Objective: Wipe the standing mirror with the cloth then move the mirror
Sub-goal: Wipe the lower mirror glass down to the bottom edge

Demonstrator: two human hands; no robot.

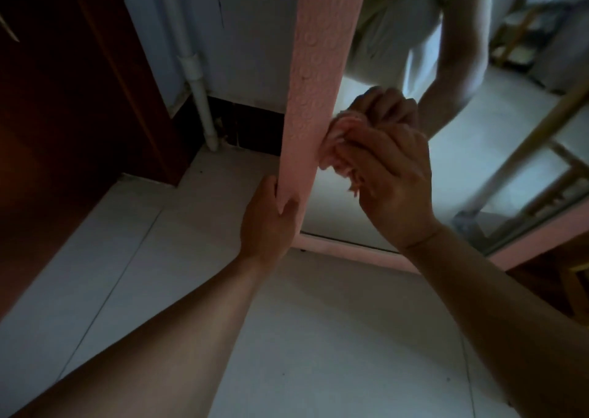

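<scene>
The pink-framed standing mirror (pixel 314 76) is being shown running from the top centre down to the lower right of the frame, its foot on the pale tiled floor (pixel 318 322). Its left frame edge is being gripped near the centre by the left hand (pixel 267 223), thumb in front. A bunched pink cloth (pixel 339 150) is being clutched in the curled right hand (pixel 392 181) and pressed to the glass just beside the frame. The cloth is being judged soft and light; the mirror is being judged rigid, tall, tippy and fragile, best held by both side rails, never the glass.
</scene>
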